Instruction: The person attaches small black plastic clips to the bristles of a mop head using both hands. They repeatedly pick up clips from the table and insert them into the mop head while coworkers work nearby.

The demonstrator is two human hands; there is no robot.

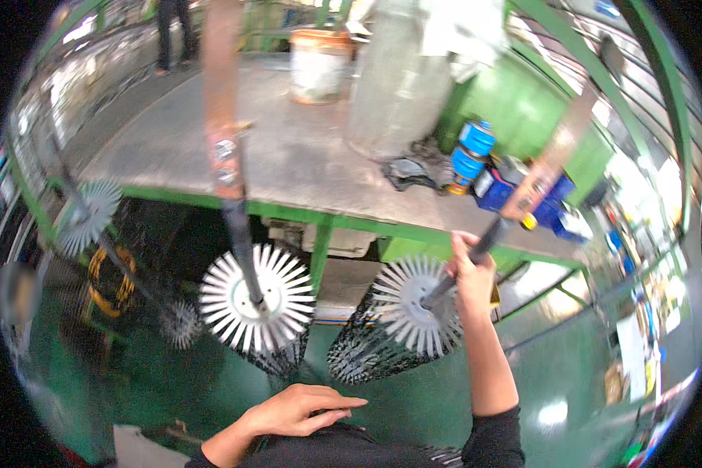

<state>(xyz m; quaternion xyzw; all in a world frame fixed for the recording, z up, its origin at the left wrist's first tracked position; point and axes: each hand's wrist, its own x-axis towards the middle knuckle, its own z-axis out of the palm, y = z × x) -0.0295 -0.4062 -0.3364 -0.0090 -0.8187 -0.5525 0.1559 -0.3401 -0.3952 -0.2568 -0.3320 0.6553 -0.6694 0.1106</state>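
Right of centre, at the near side of the counter (288, 148) — right hand (473, 277) is closed around the dark lower section of the right shaft (550, 164). Shaft is tilted, rust-brown upper end leaning off to the upper right, lower end at the centre of a grey toothed disc (400, 295). Dark finned body (359, 355) runs down-left from that disc; detail there is too blurred to read.

Left hand (300, 412) is released — fingers extended and pointing right, low in front of the torso, well apart from the right hand.

Just left of the gripped unit: middle shaft (225, 148), close to upright in view, ending in a white toothed disc (218, 300). Farther left, another toothed disc (93, 214) on a thin rod, with a smaller disc (181, 324) lower down and a yellow coil (105, 285) near it.

On the counter: white bucket with orange rim (318, 70) at the back, thick grey column (398, 93) beside it, black crumpled item (408, 173), blue can (476, 140), blue boxes (495, 191) partly behind the right shaft. Green panel (499, 97) behind the can. Green floor (413, 417) below.
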